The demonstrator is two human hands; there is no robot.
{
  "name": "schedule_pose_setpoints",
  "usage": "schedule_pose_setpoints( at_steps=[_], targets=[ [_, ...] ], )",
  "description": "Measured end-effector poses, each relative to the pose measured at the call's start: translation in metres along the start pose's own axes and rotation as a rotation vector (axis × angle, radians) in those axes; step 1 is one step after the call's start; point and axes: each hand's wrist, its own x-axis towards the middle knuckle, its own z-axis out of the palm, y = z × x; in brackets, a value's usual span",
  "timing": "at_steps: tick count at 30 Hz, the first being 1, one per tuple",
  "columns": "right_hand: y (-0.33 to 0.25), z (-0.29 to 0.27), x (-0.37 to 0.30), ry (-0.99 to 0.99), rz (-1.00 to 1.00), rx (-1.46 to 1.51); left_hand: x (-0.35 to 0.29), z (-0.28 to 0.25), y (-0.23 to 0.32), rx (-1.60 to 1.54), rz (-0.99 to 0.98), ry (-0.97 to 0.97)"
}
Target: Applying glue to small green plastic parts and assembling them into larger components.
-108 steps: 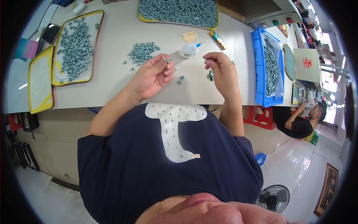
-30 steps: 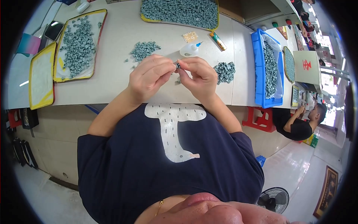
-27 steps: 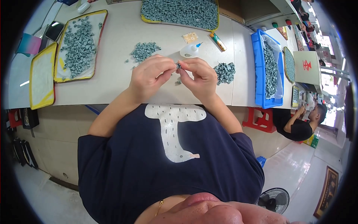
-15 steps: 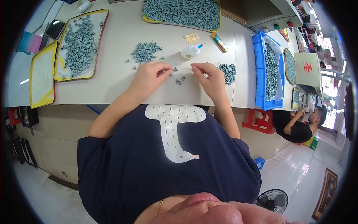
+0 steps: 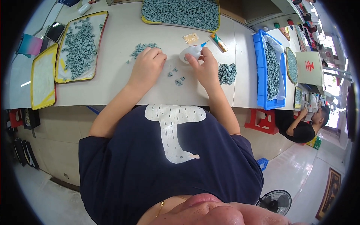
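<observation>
My right hand (image 5: 207,69) grips a white squeeze bottle (image 5: 188,54) with a blue nozzle, thumb and fingers round its side. The bottle is tilted, nozzle toward the upper right. My left hand (image 5: 147,68) is at the near edge of a small pile of grey-green stone-like pieces (image 5: 141,48), which it partly covers. Its fingers are bent and drawn together; whatever may be between them is hidden. Several loose pieces (image 5: 178,82) lie on the table between my hands. A second cluster of darker, glossier pieces (image 5: 227,74) sits just right of my right hand.
A yellow-rimmed tray (image 5: 90,77) of pieces stands at left beside a bare tray (image 5: 42,80) and a phone (image 5: 56,32). Another full tray (image 5: 180,25) is at the back. At right is a blue bin (image 5: 261,71). A small tube-like pack (image 5: 219,42) lies near a patterned card (image 5: 191,38).
My right hand has moved up and taken hold of the squeeze bottle. My left hand has shifted a little left and up, over the small pile. The loose pieces between them are more exposed.
</observation>
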Motion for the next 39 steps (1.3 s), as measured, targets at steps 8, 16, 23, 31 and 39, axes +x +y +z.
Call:
schedule_pose_setpoints(
  at_steps=[8, 16, 23, 31, 39],
  targets=[
    [0.005, -0.005, -0.014, 0.024, -0.207, 0.377, 0.000, -0.009, 0.017, -1.132, -0.641, -0.097],
    [-0.022, -0.023, -0.021, 0.079, -0.502, -0.103, -0.010, -0.016, -0.001, -1.892, -0.866, -0.073],
    [-0.035, -0.023, -0.021, 0.180, -0.638, -0.306, -0.020, -0.014, -0.012, -2.170, -0.861, -0.066],
    [-0.052, -0.012, -0.020, 0.246, -0.701, -0.536, -0.023, -0.016, -0.020, -2.135, -0.854, -0.087],
    [-0.059, -0.006, -0.017, 0.251, -0.729, -0.630, -0.026, -0.015, -0.027, -2.120, -0.852, -0.089]
  ],
)
